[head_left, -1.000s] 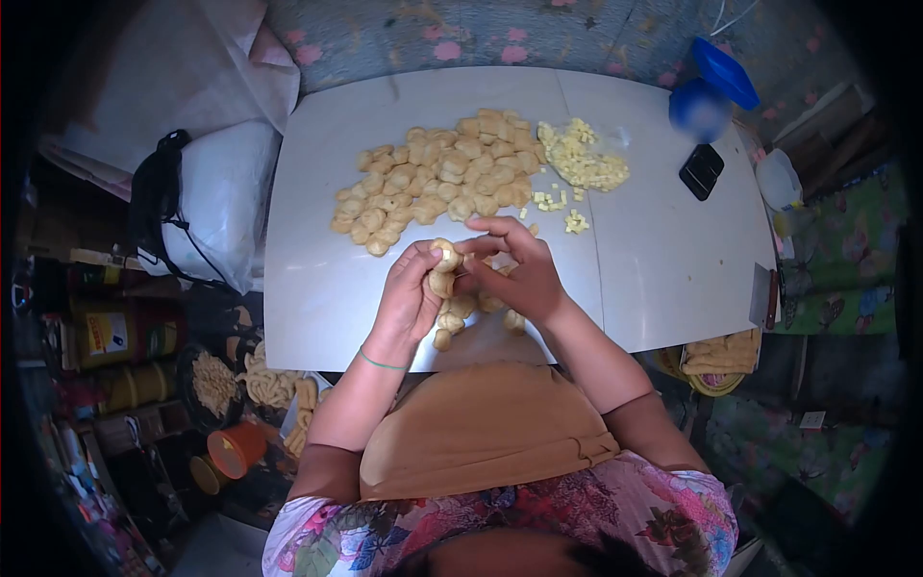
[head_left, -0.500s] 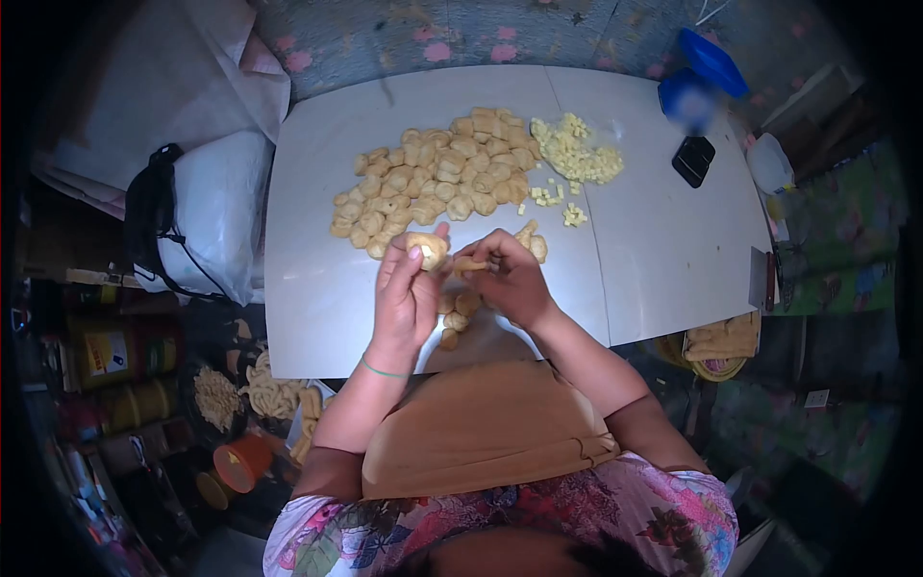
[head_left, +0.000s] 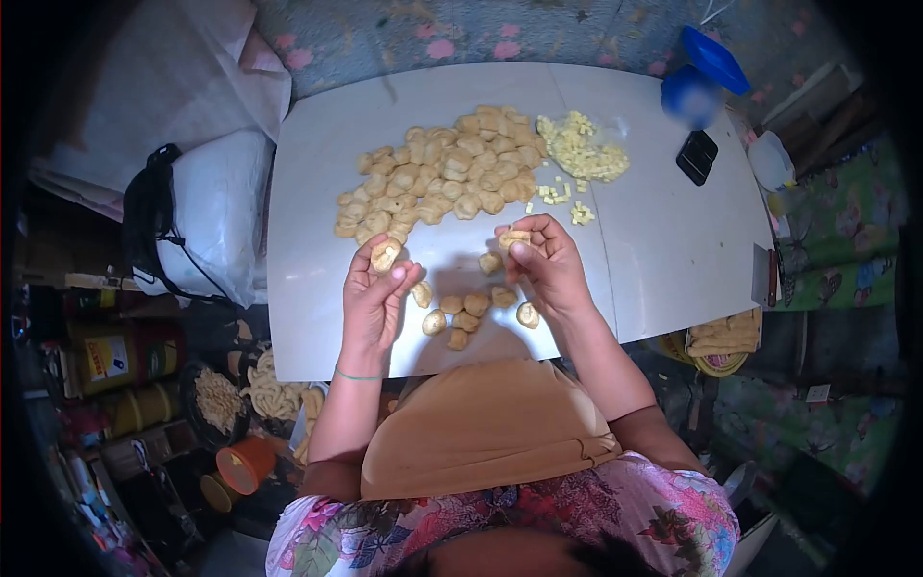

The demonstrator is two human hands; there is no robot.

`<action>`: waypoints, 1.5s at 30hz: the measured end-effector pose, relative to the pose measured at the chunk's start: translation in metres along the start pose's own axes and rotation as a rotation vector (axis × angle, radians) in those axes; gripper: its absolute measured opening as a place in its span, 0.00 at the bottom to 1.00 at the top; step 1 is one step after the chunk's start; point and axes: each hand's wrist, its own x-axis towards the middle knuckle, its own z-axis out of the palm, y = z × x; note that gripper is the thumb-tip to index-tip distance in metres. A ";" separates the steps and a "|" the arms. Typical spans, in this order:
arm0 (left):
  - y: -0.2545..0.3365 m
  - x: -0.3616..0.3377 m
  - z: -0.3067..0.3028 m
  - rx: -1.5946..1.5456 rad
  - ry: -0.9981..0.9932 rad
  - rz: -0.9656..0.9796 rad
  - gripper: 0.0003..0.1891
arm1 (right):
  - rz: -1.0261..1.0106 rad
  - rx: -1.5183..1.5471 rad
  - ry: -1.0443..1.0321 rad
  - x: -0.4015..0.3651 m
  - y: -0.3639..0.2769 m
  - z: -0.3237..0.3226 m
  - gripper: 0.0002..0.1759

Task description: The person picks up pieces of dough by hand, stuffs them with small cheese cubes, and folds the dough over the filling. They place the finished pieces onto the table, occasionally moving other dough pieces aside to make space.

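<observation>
My left hand (head_left: 373,296) grips a piece of dough (head_left: 386,254) with a pale cube showing in it. Opposite it, my right hand (head_left: 550,262) pinches another dough piece (head_left: 514,238). Below and between the hands, several small dough balls (head_left: 474,305) lie on the table. Beyond them spreads a large cluster of filled-looking dough pieces (head_left: 452,168). To its right a clear bag of pale yellow cubes (head_left: 585,149) lies beside some loose cubes (head_left: 581,213).
On the white table (head_left: 673,260) are a black tray-like item (head_left: 696,158) and a blue container (head_left: 690,96). A knife (head_left: 764,277) is at the right edge. A white bag (head_left: 213,216) stands left; an orange bucket (head_left: 244,465) sits lower left.
My hands have moved apart, the left one to the left and the right one to the right. More of the small dough balls between them now shows.
</observation>
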 end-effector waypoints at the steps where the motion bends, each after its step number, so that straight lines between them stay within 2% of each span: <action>1: -0.002 0.000 -0.004 0.081 -0.014 0.033 0.16 | 0.082 -0.017 -0.012 0.000 -0.001 -0.002 0.12; 4: -0.002 0.005 -0.024 0.210 -0.071 0.052 0.15 | 0.248 -0.237 -0.136 0.001 -0.001 -0.001 0.11; 6: -0.001 0.005 -0.030 0.247 -0.040 0.051 0.14 | 0.243 -0.608 -0.338 0.007 0.006 0.001 0.11; 9: 0.001 0.004 -0.034 0.305 0.006 0.075 0.10 | 0.089 -0.837 -0.559 0.009 -0.049 0.054 0.11; 10: 0.002 0.004 -0.035 0.324 0.022 0.088 0.09 | 0.136 -0.911 -0.581 0.015 -0.048 0.058 0.11; 11: -0.001 0.008 -0.042 0.541 0.010 0.282 0.09 | 0.181 -0.986 -0.606 0.020 -0.047 0.063 0.10; 12: -0.008 0.014 -0.056 0.756 -0.001 0.477 0.09 | 0.049 -1.188 -0.693 0.030 -0.038 0.063 0.10; 14: -0.006 0.017 -0.069 0.970 -0.035 0.546 0.10 | -0.141 -1.244 -0.654 0.044 -0.009 0.054 0.11; 16: 0.004 0.009 -0.077 0.965 -0.080 0.293 0.10 | -0.238 -0.951 -0.413 0.058 0.025 0.045 0.13; 19: 0.016 -0.001 -0.067 1.211 -0.066 0.163 0.10 | -0.347 -1.143 -0.320 0.087 0.037 0.060 0.15; 20: 0.017 -0.002 -0.067 1.256 -0.079 0.062 0.07 | -0.386 -1.226 -0.262 0.099 0.045 0.063 0.18; 23: 0.017 0.006 -0.090 1.676 -0.569 0.351 0.06 | -0.494 -1.347 -0.143 0.137 0.059 0.073 0.23; 24: 0.017 0.000 -0.080 1.631 -0.545 0.496 0.09 | -0.455 -1.443 -0.131 0.149 0.063 0.074 0.29; 27: 0.019 0.004 -0.072 1.469 -0.478 0.499 0.12 | -0.609 -1.515 0.007 0.182 0.085 0.073 0.35; 29: 0.010 0.027 -0.088 1.233 -0.375 0.360 0.15 | -0.491 -1.631 -0.073 0.194 0.083 0.074 0.35; 30: 0.012 0.041 -0.088 1.240 -0.345 0.390 0.17 | -0.430 -1.686 -0.115 0.197 0.082 0.074 0.35; 31: 0.016 0.056 -0.086 1.248 -0.314 0.419 0.18 | -0.343 -1.640 -0.196 0.197 0.073 0.079 0.33; 33: 0.027 0.097 -0.075 1.508 -0.293 0.687 0.21 | -0.175 -1.541 -0.346 0.199 0.056 0.085 0.29; 36: 0.022 0.148 -0.061 1.604 -0.266 0.686 0.22 | -0.201 -1.495 -0.431 0.196 0.049 0.079 0.23; 39: 0.014 0.183 -0.062 1.739 -0.446 0.672 0.20 | -0.352 -1.329 -0.343 0.177 0.045 0.075 0.20; 40: 0.020 0.181 -0.051 1.742 -0.465 0.543 0.20 | -0.454 -1.322 -0.314 0.173 0.046 0.070 0.21; 42: 0.034 0.174 -0.034 1.741 -0.496 0.283 0.19 | -0.504 -1.272 -0.252 0.162 0.047 0.065 0.20; 43: 0.033 0.171 -0.037 1.696 -0.468 0.344 0.19 | -0.529 -1.245 -0.222 0.158 0.047 0.063 0.20; 45: 0.030 0.162 -0.044 1.603 -0.411 0.459 0.20 | -0.358 -1.079 -0.149 0.153 0.045 0.054 0.17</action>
